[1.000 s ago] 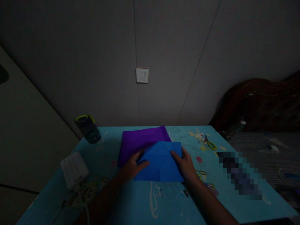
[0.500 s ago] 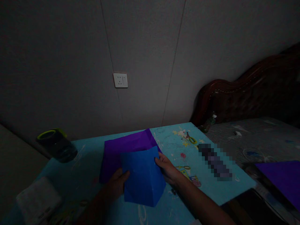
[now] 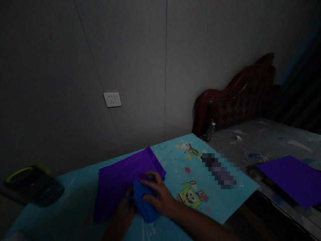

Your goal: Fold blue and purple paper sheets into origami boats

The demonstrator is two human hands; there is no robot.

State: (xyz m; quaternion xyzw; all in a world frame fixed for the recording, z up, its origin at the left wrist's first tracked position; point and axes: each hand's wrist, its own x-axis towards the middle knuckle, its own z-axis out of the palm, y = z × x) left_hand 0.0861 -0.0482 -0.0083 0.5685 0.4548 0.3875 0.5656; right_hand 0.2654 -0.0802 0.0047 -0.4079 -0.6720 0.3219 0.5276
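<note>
A folded blue paper (image 3: 145, 204) is lifted on edge above the light blue cartoon-print table (image 3: 200, 180). My right hand (image 3: 157, 194) wraps over its top, fingers closed on it. My left hand (image 3: 125, 211) grips it from below and behind, mostly hidden by the paper and the dark. A purple sheet (image 3: 120, 180) lies flat on the table just behind the blue paper, partly under my hands.
A dark jar with a yellow-green rim (image 3: 32, 182) stands at the table's left. A second purple sheet (image 3: 291, 179) lies on the bed to the right. A wooden headboard (image 3: 235, 100), a small bottle (image 3: 208, 132) and a wall socket (image 3: 112, 99) are behind.
The blue paper, flat between both hands a second ago, is now lifted and bunched narrower in both hands. The camera has swung right, showing more of the bed.
</note>
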